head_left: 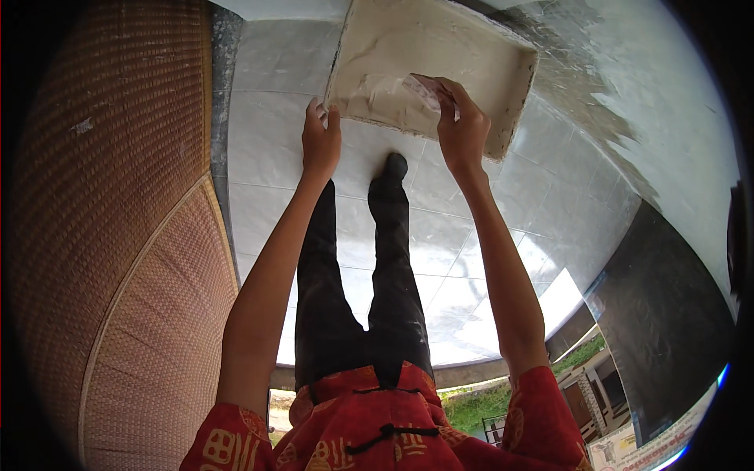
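Observation:
A shallow rectangular tray point(514, 98) of pale, creamy paste point(408, 47) is at the top of the view, with dried smears along its rim. My left hand point(322, 141) is closed at the tray's near left corner, thumb on one side and whitish-smeared fingers on the other. Over the near part of the tray, my right hand point(463, 129) grips a flat, paste-coated scraper point(428, 90). Its tilted blade points left, close above the paste. My palm hides the scraper's handle end. Thicker ridges of paste lie just left of the blade.
Grey floor tiles point(448, 208) extend under my legs, with one dark shoe point(395, 166) below the tray. A woven mat wall point(133, 157) rises on the left. On the right stands a wall point(636, 71) with a patchy, half-coated surface, and a black panel point(667, 306) lower down.

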`<state>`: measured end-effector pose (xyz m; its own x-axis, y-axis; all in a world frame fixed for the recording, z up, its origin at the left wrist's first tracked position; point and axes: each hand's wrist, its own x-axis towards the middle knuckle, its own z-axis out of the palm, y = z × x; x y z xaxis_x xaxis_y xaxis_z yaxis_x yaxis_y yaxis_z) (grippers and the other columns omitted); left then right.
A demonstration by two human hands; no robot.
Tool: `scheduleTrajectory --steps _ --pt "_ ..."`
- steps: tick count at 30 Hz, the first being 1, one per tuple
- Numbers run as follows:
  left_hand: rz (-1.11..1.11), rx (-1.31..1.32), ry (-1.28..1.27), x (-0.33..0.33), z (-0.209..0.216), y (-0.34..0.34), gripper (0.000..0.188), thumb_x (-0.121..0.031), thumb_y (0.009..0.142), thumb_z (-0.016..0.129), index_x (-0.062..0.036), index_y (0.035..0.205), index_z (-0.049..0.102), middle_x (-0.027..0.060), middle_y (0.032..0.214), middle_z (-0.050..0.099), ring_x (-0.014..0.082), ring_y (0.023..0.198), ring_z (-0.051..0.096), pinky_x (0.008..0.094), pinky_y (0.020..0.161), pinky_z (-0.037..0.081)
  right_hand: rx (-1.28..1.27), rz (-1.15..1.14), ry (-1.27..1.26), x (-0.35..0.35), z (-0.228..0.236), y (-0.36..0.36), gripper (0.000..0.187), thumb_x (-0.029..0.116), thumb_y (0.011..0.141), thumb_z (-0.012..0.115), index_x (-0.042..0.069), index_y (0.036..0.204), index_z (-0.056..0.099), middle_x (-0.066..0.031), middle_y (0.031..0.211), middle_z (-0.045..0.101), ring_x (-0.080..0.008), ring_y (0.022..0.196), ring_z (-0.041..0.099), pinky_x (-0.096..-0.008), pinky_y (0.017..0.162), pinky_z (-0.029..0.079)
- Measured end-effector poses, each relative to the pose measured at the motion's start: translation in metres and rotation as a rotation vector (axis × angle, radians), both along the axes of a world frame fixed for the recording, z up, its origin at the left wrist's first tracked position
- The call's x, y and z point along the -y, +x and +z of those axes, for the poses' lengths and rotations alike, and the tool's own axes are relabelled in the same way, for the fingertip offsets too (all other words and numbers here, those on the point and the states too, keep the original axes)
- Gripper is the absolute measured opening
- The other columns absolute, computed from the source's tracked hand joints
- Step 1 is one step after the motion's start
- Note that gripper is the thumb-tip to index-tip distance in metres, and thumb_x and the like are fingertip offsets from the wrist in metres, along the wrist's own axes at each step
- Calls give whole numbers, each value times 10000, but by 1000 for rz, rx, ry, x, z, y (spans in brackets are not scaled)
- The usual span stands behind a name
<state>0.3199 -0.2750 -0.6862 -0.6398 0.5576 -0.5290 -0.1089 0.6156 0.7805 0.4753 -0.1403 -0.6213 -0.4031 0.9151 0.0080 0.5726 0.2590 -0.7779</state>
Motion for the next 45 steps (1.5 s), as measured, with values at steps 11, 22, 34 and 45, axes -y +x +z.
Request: scheduleTrajectory --steps 11,22,34,45 --pt "167 257 68 -3 -26 18 496 -286 1022 493 -63 1431 323 144 1266 572 226 1112 562 376 935 453 -30 81 157 -11 -36 -23 288 -66 875 572 92 1089 682 -127 952 719 -296 879 703 -375 734 563" --pt "189 367 67 -3 -18 14 538 -335 1034 485 -76 1456 276 191 1358 500 328 1236 517 447 1008 456 60 201 304 2 -53 -20 337 -64 814 594 124 1074 697 -77 951 720 -255 881 681 -368 749 549" --pt "187 383 95 0 -16 6 584 -383 1024 496 -77 1463 262 186 1394 477 348 1270 496 464 1010 445 70 229 141 34 -40 -12 344 -70 802 612 137 1059 710 -74 922 717 -251 842 684 -369 711 549" --pt "202 372 119 2 -13 4 614 -406 1013 510 -85 1475 263 173 1387 485 326 1245 514 461 1004 447 98 276 104 43 -31 -20 325 -58 808 626 137 1054 710 -72 918 720 -255 838 686 -370 703 552"
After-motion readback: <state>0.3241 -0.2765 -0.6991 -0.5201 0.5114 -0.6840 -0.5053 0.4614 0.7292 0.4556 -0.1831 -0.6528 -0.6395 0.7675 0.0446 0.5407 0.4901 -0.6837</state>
